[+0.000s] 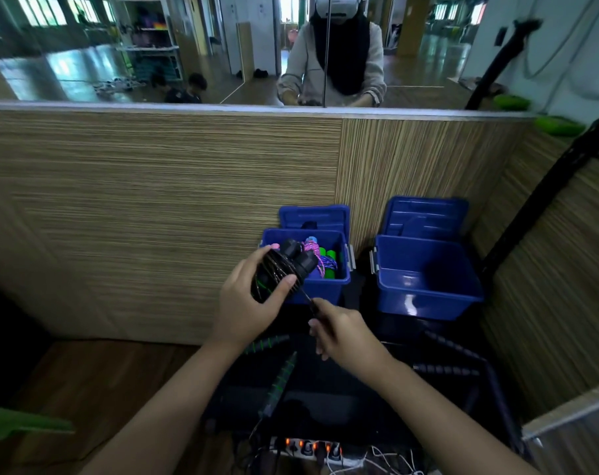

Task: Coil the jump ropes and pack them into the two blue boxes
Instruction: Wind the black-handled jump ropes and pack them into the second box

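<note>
Over left box (306,265), left hand (253,303) grips coiled rope (280,269); right hand (342,330) pinches cord

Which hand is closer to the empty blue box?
The right hand. It pinches the rope's end just left of and below the empty blue box. The left hand holds the coiled black rope farther left, in front of the other box.

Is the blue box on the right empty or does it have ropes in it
Empty. The right box shows only its bare blue floor, while the left box holds coiled ropes.
</note>
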Action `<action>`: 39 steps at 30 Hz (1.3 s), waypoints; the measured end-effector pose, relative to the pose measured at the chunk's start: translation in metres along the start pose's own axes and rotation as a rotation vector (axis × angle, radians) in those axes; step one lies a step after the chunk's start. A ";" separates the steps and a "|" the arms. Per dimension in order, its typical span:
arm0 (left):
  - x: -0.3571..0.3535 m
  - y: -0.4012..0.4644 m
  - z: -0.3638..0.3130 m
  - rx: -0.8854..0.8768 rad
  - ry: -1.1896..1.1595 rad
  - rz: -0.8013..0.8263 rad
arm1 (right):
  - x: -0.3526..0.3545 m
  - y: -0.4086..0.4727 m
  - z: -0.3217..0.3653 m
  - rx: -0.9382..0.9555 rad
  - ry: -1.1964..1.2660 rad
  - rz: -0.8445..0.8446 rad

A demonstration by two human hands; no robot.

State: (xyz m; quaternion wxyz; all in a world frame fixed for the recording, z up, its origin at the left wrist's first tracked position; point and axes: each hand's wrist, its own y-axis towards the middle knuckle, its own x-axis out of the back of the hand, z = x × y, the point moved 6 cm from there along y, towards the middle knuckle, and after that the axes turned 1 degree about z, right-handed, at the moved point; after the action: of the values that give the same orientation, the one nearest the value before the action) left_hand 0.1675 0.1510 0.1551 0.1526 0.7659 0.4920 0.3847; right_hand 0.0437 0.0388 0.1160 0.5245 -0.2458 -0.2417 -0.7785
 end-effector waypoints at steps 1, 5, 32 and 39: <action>-0.003 -0.002 0.002 0.017 0.035 0.014 | -0.002 -0.002 0.004 0.023 -0.103 -0.015; -0.011 -0.008 0.019 0.137 0.200 0.020 | -0.003 -0.014 0.019 0.073 -0.249 -0.013; -0.012 -0.046 -0.054 -0.382 -0.170 0.581 | 0.045 0.030 -0.007 0.013 0.231 0.351; 0.010 -0.016 -0.019 -0.099 -0.240 0.171 | 0.009 0.005 -0.013 -0.078 0.459 0.144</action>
State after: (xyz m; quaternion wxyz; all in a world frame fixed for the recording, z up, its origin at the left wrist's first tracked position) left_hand 0.1450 0.1649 0.1622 0.2148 0.8370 0.3836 0.3258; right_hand 0.0442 0.0230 0.1123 0.6102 -0.0989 -0.0677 -0.7831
